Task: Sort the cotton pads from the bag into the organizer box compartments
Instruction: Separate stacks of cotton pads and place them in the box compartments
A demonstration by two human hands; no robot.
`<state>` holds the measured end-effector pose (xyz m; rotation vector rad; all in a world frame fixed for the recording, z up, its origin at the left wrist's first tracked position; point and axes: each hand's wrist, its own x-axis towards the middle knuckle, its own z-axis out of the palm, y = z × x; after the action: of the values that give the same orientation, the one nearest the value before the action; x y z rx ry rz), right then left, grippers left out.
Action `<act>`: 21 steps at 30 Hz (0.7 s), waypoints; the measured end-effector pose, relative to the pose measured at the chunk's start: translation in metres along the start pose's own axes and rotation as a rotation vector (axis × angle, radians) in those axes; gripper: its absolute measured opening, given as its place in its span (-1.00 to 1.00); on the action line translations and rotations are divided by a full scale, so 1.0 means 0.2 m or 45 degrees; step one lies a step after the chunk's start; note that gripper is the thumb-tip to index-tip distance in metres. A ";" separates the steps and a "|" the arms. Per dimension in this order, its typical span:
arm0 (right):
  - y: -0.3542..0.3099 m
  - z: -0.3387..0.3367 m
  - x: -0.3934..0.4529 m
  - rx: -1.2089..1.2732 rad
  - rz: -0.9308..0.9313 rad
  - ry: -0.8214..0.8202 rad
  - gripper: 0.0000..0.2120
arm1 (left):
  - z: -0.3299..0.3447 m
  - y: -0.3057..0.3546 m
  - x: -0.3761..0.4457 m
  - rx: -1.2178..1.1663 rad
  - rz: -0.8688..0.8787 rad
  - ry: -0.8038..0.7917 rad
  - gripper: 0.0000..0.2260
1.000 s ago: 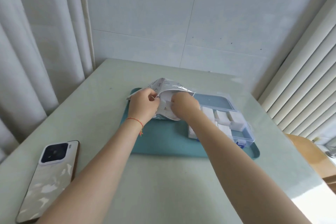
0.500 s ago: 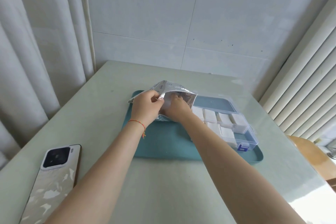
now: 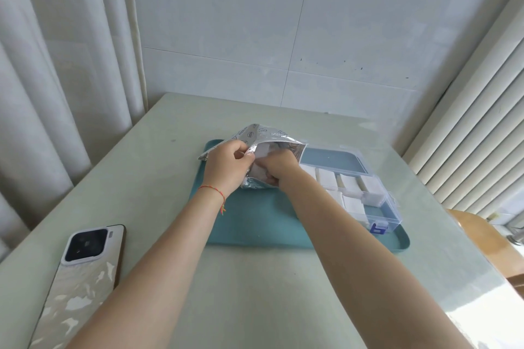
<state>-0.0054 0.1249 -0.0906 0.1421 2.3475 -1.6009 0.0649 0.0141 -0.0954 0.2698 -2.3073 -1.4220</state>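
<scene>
A silver foil bag (image 3: pixel 269 137) stands open on a teal tray (image 3: pixel 255 224). My left hand (image 3: pixel 226 164) pinches the bag's near edge and holds the mouth apart. My right hand (image 3: pixel 276 167) is inside the mouth, fingers closed on white cotton pads (image 3: pixel 261 171). To the right on the tray sits a clear plastic organizer box (image 3: pixel 388 207) with its lid laid back; several compartments hold stacked white pads (image 3: pixel 351 183), and the near right compartment looks empty.
A phone (image 3: pixel 82 272) in a white case lies face down at the table's near left. Curtains hang on the left, blinds on the right, a tiled wall behind. A wooden chair back (image 3: pixel 482 232) shows past the table's right edge.
My right hand has pushed deeper into the bag and closed on pads. The left hand kept its hold on the bag edge. The camera view shifted slightly.
</scene>
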 end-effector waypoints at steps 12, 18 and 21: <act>0.09 -0.58 -0.30 0.071 -0.192 -0.420 -0.85 | 0.06 0.17 -0.11 0.103 0.168 0.004 -0.72; 0.12 -0.69 -0.35 -0.100 -0.348 -0.547 -0.87 | 0.17 0.35 -0.18 -0.234 -0.077 -0.415 -0.70; 0.14 -0.76 -0.35 -0.140 -0.367 -0.496 -0.96 | 0.22 0.35 -0.18 -0.475 -0.281 -0.368 -0.90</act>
<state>0.0389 0.2821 -0.0436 -0.5074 2.2074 -1.4508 0.0803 0.0952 -0.0596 0.2226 -2.2174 -2.0869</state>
